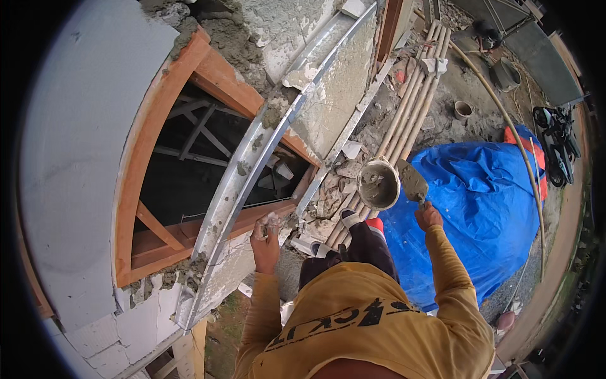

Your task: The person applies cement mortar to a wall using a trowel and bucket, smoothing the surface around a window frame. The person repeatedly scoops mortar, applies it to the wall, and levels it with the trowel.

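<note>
My right hand (429, 216) grips the handle of a trowel (413, 183), its blade pointing away from me and smeared with grey mortar. Just left of the blade sits a round bucket (362, 189) with wet mortar (377, 182) inside. My left hand (266, 243) is raised by the wall below the window opening, fingers bent together. Something whitish shows at its fingertips; whether it is a small lump or mortar on the skin, I cannot make out. A long metal channel (235, 183) slants across the orange-brown wooden window frame (144, 136), left of that hand.
Bamboo poles (413, 104) lie bundled under my feet and run away from me. To the right a blue tarpaulin (464, 208) covers a heap. Rubble (331, 192) lies along the wall. Farther off are a small bucket (463, 110) and a motorcycle (557, 145).
</note>
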Demonstrator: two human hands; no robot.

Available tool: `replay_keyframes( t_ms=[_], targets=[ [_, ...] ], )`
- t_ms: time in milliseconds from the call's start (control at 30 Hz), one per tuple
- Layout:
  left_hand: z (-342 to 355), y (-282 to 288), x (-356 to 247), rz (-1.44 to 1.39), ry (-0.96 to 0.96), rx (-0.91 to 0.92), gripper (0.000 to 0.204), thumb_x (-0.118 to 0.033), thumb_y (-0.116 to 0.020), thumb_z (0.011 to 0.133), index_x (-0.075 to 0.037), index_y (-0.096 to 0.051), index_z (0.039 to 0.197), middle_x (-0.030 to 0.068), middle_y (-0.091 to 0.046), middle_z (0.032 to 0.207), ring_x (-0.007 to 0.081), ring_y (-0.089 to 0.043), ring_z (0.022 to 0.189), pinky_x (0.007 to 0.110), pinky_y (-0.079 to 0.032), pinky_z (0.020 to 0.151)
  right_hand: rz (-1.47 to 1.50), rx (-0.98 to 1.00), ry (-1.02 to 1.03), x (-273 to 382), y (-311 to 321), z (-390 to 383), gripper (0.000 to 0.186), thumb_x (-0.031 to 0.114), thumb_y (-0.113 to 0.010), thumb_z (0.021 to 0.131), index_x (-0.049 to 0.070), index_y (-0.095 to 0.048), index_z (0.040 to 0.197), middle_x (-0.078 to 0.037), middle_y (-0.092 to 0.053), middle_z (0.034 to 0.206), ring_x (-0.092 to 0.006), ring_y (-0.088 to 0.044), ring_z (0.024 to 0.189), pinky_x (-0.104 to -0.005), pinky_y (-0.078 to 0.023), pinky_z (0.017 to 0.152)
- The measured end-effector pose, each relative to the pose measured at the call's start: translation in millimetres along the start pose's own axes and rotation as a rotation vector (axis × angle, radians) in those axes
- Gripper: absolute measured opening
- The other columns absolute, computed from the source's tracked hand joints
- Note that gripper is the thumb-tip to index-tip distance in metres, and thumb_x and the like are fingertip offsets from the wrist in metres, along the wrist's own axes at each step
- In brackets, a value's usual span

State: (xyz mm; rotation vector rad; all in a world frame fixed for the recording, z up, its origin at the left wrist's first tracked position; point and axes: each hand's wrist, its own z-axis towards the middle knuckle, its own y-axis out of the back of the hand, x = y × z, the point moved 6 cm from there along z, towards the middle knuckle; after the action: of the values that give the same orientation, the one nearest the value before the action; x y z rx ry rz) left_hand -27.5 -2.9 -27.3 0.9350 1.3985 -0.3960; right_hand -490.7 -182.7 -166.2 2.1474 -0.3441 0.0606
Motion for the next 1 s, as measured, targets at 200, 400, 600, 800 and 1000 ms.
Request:
replay_keyframes(
  t_ms=[200,400,600,800,1000],
  targets=[
    [1,-61,74,0.199,0.136,0.275,0.016,-0.003,-0.053,0.090,0.001,-0.059,0.105,0.0094,-0.061,0.096,0.0160,-0.060,0.089,0.030,-0.047,0.082,-0.125,0.188,-0.213,-52,-86,56,0.041,0.035,-0.050,0.083,0.009,-0.055,0.114,-0.019,-0.063,0.109,-0.0346,-0.059,0.106,-0.0442,-0.046,0.091],
    [17,-70,145,0.386,0.149,0.301,0.016,-0.003,-0.052,0.090,0.001,-0.059,0.104,0.0122,-0.060,0.102,0.0183,-0.058,0.091,0.030,-0.048,0.082,-0.279,0.305,-0.191,-57,-230,163,0.031,0.026,-0.048,0.088,0.008,-0.061,0.109,-0.013,-0.066,0.107,-0.0277,-0.062,0.103,-0.0372,-0.052,0.083],
    [-30,-51,272,0.558,0.452,0.281,0.015,-0.007,-0.057,0.088,0.003,-0.060,0.099,0.0118,-0.064,0.091,0.0157,-0.060,0.083,0.031,-0.048,0.076,-0.460,0.202,-0.113,-49,-348,271,0.023,0.015,-0.048,0.090,0.010,-0.063,0.107,-0.008,-0.067,0.107,-0.0212,-0.064,0.098,-0.0370,-0.054,0.074],
    [-69,-42,334,0.638,0.487,0.363,0.016,-0.007,-0.058,0.087,0.002,-0.061,0.100,0.0129,-0.065,0.092,0.0204,-0.062,0.083,0.032,-0.049,0.076,-0.499,0.243,0.002,-30,-434,298,0.020,0.016,-0.050,0.089,0.013,-0.067,0.099,-0.003,-0.069,0.101,-0.0184,-0.065,0.095,-0.0367,-0.055,0.066],
    [-76,-39,345,0.664,0.471,0.419,0.017,-0.008,-0.060,0.085,0.002,-0.061,0.099,0.0150,-0.066,0.095,0.0227,-0.063,0.087,0.033,-0.049,0.078,-0.127,0.337,-0.092,-9,-433,280,0.033,0.030,-0.054,0.083,0.008,-0.066,0.104,-0.013,-0.067,0.102,-0.0273,-0.065,0.096,-0.0385,-0.051,0.086]
  ],
)
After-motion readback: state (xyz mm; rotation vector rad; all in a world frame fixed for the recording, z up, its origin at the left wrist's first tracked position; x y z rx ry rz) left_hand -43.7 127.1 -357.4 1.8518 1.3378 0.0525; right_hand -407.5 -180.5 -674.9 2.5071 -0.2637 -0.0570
